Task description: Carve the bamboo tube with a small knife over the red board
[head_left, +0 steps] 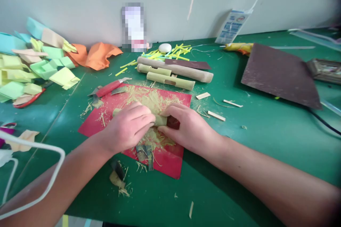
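Note:
A short green bamboo tube [161, 120] lies level across a red sheet [174, 170], with pale dust and fine shavings [149, 101] around it. My left hand [130, 124] is closed over its left and middle part, and the fingers hide most of it. Thumb and fingers of my right hand [188, 126] grip the tube's right end. A red-handled knife [110, 88] rests at the sheet's upper left edge. Dark strips [145, 154], perhaps sandpaper, lie on the sheet near me.
Behind the sheet lie a notched bamboo piece [170, 81] and a longer stick [181, 69]. Folded paper notes [50, 56] pile up at left. A large dark sheet [279, 74] lies at right. A white wire frame [60, 156] crosses my left forearm. Small slivers [216, 115] dot the green table.

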Motion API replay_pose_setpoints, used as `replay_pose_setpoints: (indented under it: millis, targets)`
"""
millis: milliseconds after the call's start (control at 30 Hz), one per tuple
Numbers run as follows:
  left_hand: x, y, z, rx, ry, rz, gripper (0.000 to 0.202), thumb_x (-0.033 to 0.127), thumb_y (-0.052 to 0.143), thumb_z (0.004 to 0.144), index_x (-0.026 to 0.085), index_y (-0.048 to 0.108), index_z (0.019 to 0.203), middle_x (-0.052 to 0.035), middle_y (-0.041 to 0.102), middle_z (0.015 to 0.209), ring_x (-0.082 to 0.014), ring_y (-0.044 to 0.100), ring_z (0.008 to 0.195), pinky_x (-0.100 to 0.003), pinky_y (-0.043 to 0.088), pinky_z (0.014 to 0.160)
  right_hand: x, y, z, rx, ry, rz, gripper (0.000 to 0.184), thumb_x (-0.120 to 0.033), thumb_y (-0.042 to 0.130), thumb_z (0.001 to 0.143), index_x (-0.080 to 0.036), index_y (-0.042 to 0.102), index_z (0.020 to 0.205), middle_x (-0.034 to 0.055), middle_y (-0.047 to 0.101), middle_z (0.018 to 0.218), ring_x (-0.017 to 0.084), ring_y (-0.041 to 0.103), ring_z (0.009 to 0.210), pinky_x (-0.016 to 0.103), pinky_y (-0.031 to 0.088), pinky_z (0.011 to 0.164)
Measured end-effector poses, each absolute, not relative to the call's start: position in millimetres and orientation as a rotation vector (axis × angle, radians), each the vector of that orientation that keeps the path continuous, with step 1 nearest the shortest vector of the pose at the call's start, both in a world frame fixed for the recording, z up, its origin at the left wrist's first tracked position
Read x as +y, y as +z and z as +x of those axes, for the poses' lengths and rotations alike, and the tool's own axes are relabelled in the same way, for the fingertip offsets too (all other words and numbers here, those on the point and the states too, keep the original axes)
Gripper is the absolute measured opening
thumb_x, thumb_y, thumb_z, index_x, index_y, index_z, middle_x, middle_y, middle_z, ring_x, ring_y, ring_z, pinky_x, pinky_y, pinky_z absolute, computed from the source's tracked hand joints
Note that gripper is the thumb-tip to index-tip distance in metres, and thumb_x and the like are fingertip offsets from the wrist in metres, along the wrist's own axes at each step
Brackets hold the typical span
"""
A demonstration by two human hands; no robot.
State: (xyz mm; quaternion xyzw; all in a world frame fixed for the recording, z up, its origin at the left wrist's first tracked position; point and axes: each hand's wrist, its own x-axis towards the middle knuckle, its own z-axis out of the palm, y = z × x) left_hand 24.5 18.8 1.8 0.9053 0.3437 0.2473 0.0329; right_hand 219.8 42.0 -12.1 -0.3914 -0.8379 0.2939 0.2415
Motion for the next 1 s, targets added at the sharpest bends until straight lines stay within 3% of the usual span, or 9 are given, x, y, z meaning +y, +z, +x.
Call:
replay_pose_setpoints:
  millis: [167,333,633,1000]
  targets:
    - [19,1,30,0.997,0.705,2.819,0.017,0.011,0.047,0.090,0.013,0.060,0.079,-0.0077,0.060,0.084,-0.0178,0.050,0.079,-0.033,0.044,0.073,43,-12,220,-2.282,0.812,-1.081,0.012,-0.011,0.061,0.071,-0.017,0.056,0.080,0.0034,0.056,0.081,0.015,0.051,0.074,0.027,0.041,0.064]
    - [21,0,26,1.083,0.837,2.695,0.011,0.014,0.051,0.090,0.015,0.062,0.091,-0.0055,0.061,0.086,-0.0154,0.054,0.080,-0.030,0.046,0.074,44,-16,221,-2.293,0.790,-1.057,0.014,-0.014,0.063,0.073,-0.017,0.059,0.086,0.0041,0.059,0.084,0.016,0.053,0.076,0.027,0.042,0.066]
    - [23,4,15,1.117,0.799,2.643,0.010,0.013,0.054,0.089,0.017,0.063,0.089,-0.0045,0.064,0.091,-0.0145,0.058,0.084,-0.030,0.048,0.078,42,-16,224,-2.267,0.773,-1.035,0.021,-0.016,0.065,0.071,-0.019,0.060,0.091,0.0045,0.061,0.088,0.017,0.056,0.082,0.029,0.046,0.070]
    - [20,-1,33,1.145,0.888,2.626,0.007,0.013,0.054,0.087,0.016,0.060,0.090,-0.0058,0.065,0.094,-0.0161,0.058,0.088,-0.032,0.049,0.080,42,-16,224,-2.239,0.725,-1.024,0.010,-0.018,0.064,0.074,-0.018,0.058,0.081,0.0038,0.058,0.081,0.017,0.054,0.077,0.029,0.044,0.068]
